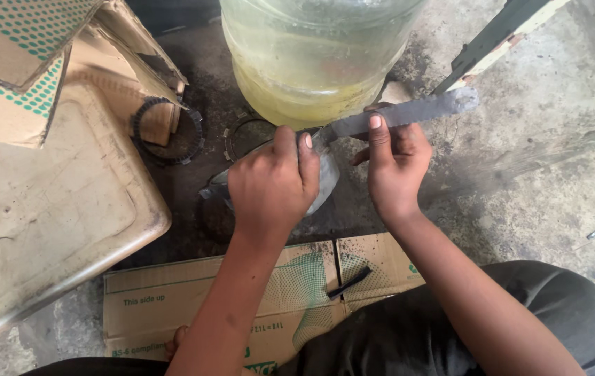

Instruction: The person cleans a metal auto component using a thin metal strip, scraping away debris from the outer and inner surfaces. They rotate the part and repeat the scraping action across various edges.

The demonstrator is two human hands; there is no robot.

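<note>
Left hand (273, 184) clamps grey metal part (325, 182) firmly; right hand (395, 163) grips flat file (409, 111), forefinger extended along it; judged best: level, even strokes; part held steady.

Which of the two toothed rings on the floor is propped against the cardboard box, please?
The larger dark toothed ring, leaning on the cardboard box; the thinner ring lies flat by the jug.

Grimy workshop floor: oil-stained concrete (520, 139), toothed clutch ring (165, 132), flattened cartons (172, 306).

Two hands (273, 184) (395, 167), one flat file (409, 111), one jug (311, 56), two toothed rings (167, 130) (247, 136)
</note>
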